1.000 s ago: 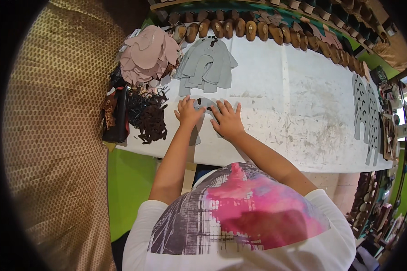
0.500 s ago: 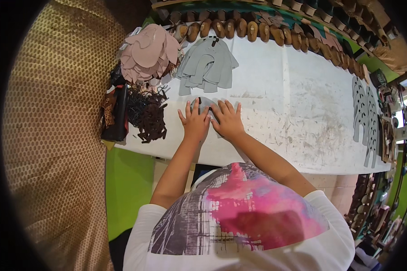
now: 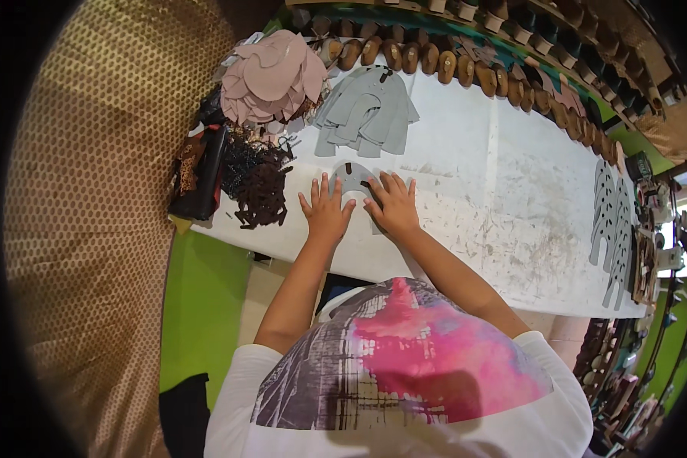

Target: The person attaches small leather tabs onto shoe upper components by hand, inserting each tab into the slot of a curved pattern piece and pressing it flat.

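Note:
A grey curved shoe upper piece [image 3: 351,178] lies on the white table [image 3: 466,221] in front of me, with a short dark strip at its middle. My left hand [image 3: 328,216] rests flat over its left side, fingers spread. Over its right side lies my right hand [image 3: 395,208], also flat with fingers apart, a dark spot showing near its fingertips. Both palms hide parts of the piece. Just beyond sits a fanned stack of similar grey pieces [image 3: 368,111], the top one bearing a dark strip. To the left is a heap of dark brown strips [image 3: 264,195].
Pink cut pieces [image 3: 273,76] are piled at the far left, above a black tangle [image 3: 243,162] and a black cylindrical object [image 3: 204,174]. Brown footbeds [image 3: 447,67] line the back edge. Grey pieces with dark marks [image 3: 602,206] lie at the right, near crowded racks. A patterned curtain [image 3: 114,229] hangs left.
My fingers have drawn back a little toward me and uncovered more of the grey piece with its dark strip. The whole view has tilted slightly.

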A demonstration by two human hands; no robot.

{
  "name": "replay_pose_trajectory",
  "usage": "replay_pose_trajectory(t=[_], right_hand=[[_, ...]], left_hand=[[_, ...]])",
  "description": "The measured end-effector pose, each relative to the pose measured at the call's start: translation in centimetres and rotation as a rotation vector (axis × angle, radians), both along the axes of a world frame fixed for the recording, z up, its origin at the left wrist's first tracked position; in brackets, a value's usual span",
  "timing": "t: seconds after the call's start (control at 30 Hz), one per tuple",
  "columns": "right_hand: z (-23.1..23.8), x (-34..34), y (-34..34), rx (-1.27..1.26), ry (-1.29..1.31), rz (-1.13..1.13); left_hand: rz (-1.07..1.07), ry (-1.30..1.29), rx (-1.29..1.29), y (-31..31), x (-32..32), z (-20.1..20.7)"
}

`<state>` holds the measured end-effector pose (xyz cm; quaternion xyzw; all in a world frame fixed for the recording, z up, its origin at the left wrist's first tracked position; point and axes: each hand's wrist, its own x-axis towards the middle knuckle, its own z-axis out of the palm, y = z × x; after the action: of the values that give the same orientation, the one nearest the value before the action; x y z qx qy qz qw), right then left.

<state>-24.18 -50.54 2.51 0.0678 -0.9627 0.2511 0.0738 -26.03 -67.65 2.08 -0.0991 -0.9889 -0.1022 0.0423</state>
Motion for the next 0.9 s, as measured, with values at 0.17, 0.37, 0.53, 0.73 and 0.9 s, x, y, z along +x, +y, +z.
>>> replay_pose_trajectory(t=[0.17,0.37,0.53,0.73,0.9], right_hand=[[0.3,-0.1,-0.4,0.107,-0.018,0.04],[0.2,-0.2,-0.2,0.136,-0.023,0.042],[0.2,-0.2,-0.7,0.158,-0.045,0.036],[0.2,-0.2,-0.6,0.169,-0.05,0.024],[0.7,-0.5,-0.9,0.17,-0.056,0.015]], left_hand=[[-0.004,0.047,-0.006,-0.6,0.0,-0.9],[-0.014,0.041,0.055,-0.6,-0.2,-0.7],[0.0,-0.012,-0.027,-1.9,-1.9,0.2],[0.026,-0.049,0.018,-3.8,-2.4,0.4],[-0.167,-0.069,-0.001,-3.4,-0.9,0.5]])
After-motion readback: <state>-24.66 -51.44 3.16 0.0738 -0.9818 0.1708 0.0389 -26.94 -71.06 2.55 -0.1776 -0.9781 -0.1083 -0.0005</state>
